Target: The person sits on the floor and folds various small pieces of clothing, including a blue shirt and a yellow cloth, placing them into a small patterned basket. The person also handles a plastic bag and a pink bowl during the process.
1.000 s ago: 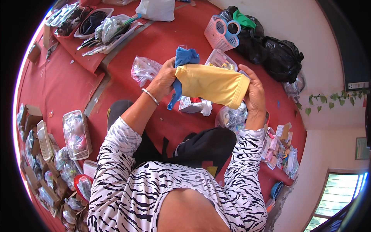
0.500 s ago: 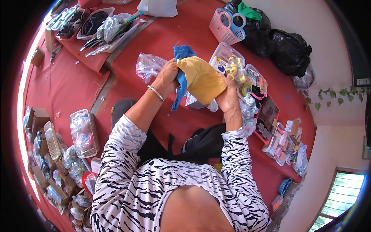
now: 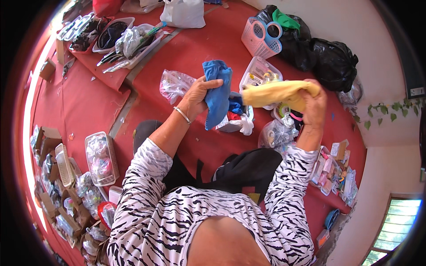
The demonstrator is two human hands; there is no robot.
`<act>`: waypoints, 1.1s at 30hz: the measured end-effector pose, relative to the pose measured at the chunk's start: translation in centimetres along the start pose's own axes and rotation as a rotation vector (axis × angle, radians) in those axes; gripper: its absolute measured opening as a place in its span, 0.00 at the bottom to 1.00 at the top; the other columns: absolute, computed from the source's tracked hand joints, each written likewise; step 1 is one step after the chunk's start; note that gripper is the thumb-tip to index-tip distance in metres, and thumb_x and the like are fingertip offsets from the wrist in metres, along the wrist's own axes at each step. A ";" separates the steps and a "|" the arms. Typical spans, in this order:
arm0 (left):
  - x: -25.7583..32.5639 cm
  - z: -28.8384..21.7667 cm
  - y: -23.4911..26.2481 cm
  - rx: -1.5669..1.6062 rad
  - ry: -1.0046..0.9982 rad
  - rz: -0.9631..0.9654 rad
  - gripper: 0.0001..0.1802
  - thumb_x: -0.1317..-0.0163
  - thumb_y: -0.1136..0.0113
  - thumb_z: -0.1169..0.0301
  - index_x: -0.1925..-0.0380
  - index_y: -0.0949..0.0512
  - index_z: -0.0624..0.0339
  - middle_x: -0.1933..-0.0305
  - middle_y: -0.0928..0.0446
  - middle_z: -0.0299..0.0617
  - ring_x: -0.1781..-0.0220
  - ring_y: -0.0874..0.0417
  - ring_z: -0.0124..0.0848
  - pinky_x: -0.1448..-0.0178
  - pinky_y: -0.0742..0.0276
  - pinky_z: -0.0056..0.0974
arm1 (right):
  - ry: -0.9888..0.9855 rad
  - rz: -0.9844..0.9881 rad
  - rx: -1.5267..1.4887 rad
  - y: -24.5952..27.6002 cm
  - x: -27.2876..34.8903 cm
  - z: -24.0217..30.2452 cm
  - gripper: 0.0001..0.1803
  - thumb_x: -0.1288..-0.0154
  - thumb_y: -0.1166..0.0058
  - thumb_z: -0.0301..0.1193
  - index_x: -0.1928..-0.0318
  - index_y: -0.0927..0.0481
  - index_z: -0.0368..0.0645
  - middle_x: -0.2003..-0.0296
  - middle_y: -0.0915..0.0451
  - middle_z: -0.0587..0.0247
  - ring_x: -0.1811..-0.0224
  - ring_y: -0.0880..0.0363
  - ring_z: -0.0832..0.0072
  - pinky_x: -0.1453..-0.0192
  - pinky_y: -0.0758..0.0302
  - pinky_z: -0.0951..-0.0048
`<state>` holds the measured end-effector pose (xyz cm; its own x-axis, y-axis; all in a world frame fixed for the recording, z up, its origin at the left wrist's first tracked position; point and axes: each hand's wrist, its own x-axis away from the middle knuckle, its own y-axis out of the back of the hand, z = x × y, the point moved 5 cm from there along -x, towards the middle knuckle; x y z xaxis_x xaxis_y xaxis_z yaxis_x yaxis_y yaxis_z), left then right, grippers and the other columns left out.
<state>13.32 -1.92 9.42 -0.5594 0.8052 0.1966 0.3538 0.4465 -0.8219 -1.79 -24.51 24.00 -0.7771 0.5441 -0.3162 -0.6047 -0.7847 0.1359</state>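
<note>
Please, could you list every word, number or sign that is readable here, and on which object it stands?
None can be read.
Card in the clear plastic bin: too small.
Small packages at right: too small and blurred.
Blue cloth and yellow cloth: no lettering visible.

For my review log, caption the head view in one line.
Left hand holds a blue cloth, right hand a yellow cloth, above a red floor.
</note>
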 end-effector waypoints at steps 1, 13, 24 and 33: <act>0.0 0.2 0.1 0.069 0.028 0.020 0.16 0.47 0.37 0.70 0.59 0.26 0.63 0.61 0.21 0.45 0.60 0.18 0.34 0.54 0.21 0.39 | 0.035 0.024 0.027 0.5 -0.4 1.6 0.10 0.45 0.46 0.16 0.61 0.24 0.38 0.65 0.24 0.68 0.63 0.25 0.81 0.55 0.28 0.80; 0.9 -1.0 -2.3 -0.151 -0.164 0.202 0.21 0.44 0.45 0.78 0.48 0.30 0.62 0.55 0.23 0.41 0.56 0.20 0.31 0.48 0.23 0.36 | 0.044 0.632 0.173 -3.6 3.5 5.6 0.11 0.53 0.46 0.14 0.66 0.23 0.37 0.64 0.22 0.65 0.58 0.24 0.78 0.53 0.30 0.77; 2.8 -0.5 -3.5 -0.453 0.025 0.486 0.23 0.44 0.38 0.69 0.50 0.29 0.66 0.57 0.23 0.38 0.57 0.22 0.24 0.47 0.28 0.30 | 0.333 0.783 0.512 -13.3 3.9 1.6 0.08 0.54 0.49 0.18 0.70 0.22 0.38 0.43 0.31 0.46 0.47 0.25 0.58 0.48 0.29 0.70; 3.0 -0.3 -3.4 -0.180 0.092 0.467 0.22 0.40 0.43 0.71 0.46 0.31 0.65 0.52 0.24 0.41 0.53 0.21 0.27 0.46 0.25 0.32 | 0.196 0.593 0.275 -11.3 4.5 -0.3 0.10 0.57 0.41 0.16 0.70 0.23 0.36 0.60 0.20 0.58 0.58 0.22 0.75 0.53 0.28 0.74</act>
<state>10.72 -0.91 12.96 -0.2451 0.9624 -0.1167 0.6785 0.0843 -0.7297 1.63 -13.27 20.75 -0.9606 -0.0388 -0.2753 -0.1287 -0.8157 0.5640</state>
